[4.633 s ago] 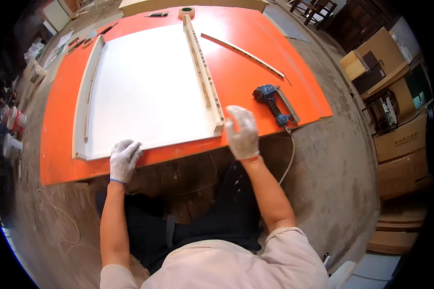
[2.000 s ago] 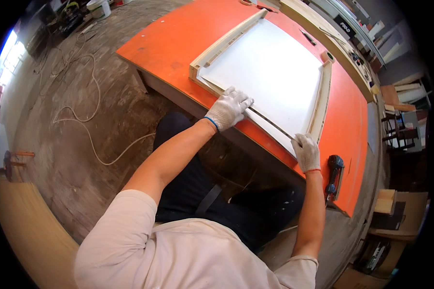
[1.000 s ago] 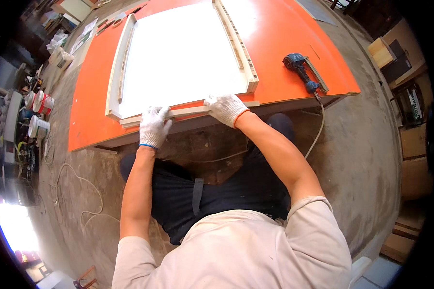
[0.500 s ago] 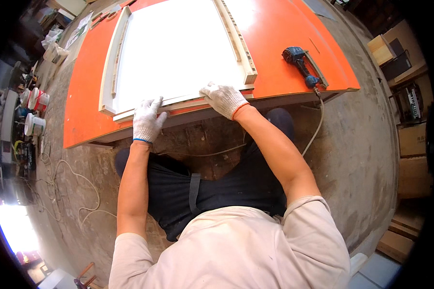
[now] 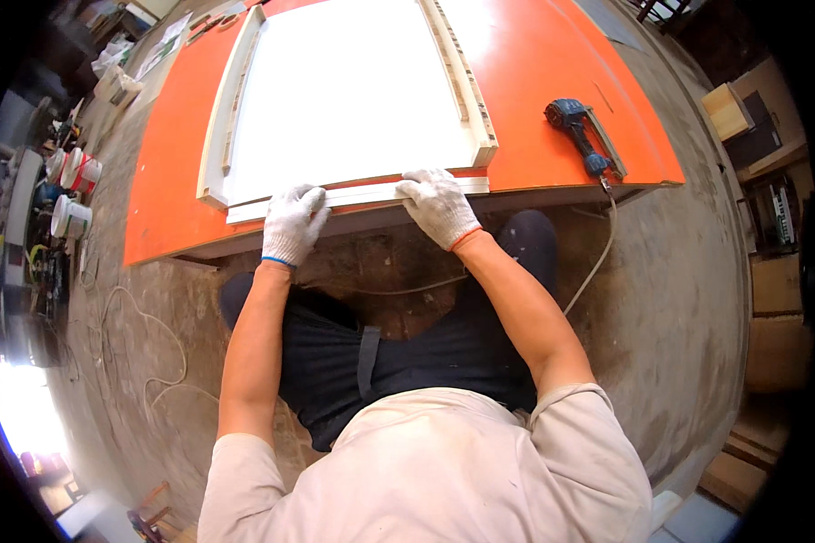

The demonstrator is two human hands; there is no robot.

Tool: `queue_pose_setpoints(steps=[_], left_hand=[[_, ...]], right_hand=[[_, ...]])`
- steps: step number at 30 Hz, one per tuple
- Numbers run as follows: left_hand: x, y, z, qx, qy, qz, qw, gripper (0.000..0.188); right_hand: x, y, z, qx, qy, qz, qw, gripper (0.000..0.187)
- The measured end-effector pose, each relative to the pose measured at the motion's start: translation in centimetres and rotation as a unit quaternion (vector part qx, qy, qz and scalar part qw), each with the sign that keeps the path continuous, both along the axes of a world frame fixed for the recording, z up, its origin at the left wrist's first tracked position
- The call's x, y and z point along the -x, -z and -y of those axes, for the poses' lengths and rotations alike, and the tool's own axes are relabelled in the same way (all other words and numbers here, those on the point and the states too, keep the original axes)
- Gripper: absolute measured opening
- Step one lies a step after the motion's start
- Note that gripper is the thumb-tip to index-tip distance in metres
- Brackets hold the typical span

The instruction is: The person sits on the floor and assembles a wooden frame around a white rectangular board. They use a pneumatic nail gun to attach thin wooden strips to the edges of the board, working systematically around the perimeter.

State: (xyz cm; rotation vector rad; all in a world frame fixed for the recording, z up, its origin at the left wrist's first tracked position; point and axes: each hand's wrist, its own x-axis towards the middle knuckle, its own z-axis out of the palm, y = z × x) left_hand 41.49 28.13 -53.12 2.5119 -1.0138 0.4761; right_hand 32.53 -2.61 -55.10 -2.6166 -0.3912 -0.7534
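A white panel (image 5: 353, 100) lies on an orange-topped table (image 5: 167, 195), with a pale wooden side rail (image 5: 215, 158) along its left and another side rail (image 5: 480, 113) along its right. Across the near end runs a long white strip (image 5: 362, 195), close to the table's front edge. My left hand (image 5: 292, 224), in a white knit glove, grips the strip left of its middle. Farther along it, my gloved right hand (image 5: 436, 208) pinches the same strip from above, fingertips on its far side. The undersides of both grips are hidden.
A blue air nailer (image 5: 575, 136) with a hose (image 5: 602, 244) rests at the table's right. Scissors and a tape roll (image 5: 229, 20) lie at the far left corner. White buckets (image 5: 71, 219) stand on the left floor; wooden boards (image 5: 777, 281) are stacked at right.
The strip across the near end now shows its white face turned up more, and my right hand has shifted slightly right and nearer. Both hands stay on it.
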Motion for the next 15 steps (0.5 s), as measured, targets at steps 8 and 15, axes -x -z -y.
queue_pose_setpoints(steps=[8,15], left_hand=[[-0.9,-0.8,-3.1,0.053,-0.164,-0.074,0.982,0.032],[-5.3,2.9,-14.1,0.27,-0.438,-0.327,0.793,0.047]], right_hand=[[0.1,0.4,-0.1,-0.021,-0.001,0.01,1.0,0.016],[-0.4,1.9,-0.6,-0.03,-0.013,0.005,0.999,0.019]])
